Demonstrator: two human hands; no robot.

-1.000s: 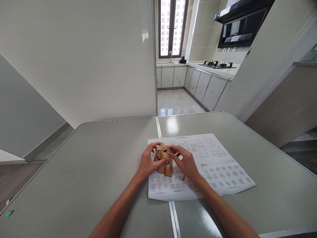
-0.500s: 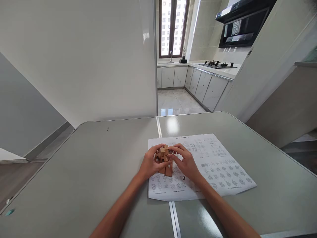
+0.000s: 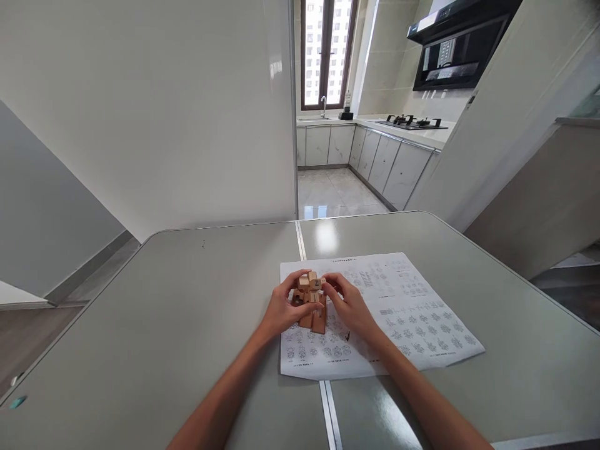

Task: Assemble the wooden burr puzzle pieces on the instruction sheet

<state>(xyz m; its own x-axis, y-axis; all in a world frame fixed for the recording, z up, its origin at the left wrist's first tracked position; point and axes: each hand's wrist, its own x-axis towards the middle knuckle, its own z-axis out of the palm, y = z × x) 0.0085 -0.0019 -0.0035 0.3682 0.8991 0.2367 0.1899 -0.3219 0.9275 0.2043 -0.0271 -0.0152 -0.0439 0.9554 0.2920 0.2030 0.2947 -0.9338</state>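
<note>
A wooden interlocking puzzle (image 3: 314,296) of notched blocks stands over the paper sheet (image 3: 422,322). Its upper pieces are pale, and dark marks like the figures 1 and 2 show on two of them. The lower reddish-brown pieces (image 3: 319,323) point toward me. My left hand (image 3: 281,307) wraps the puzzle's left side, fingers behind and thumb across the front. From the right, my right hand (image 3: 349,305) pinches the side of a pale upper piece between thumb and fingertips. Fingers hide parts of both sides.
Printed diagrams of puzzle shapes cover the sheet, and a small dark object (image 3: 347,336) lies on it near my right wrist. A pale strip (image 3: 330,412) divides the grey table (image 3: 187,325). Beyond are a white wall panel and a kitchen with a stove (image 3: 412,122).
The upper pieces have shifted or turned: pale faces with dark figures now show on top, where brown notched parts showed earlier. My right fingers have drawn closer together and slightly right.
</note>
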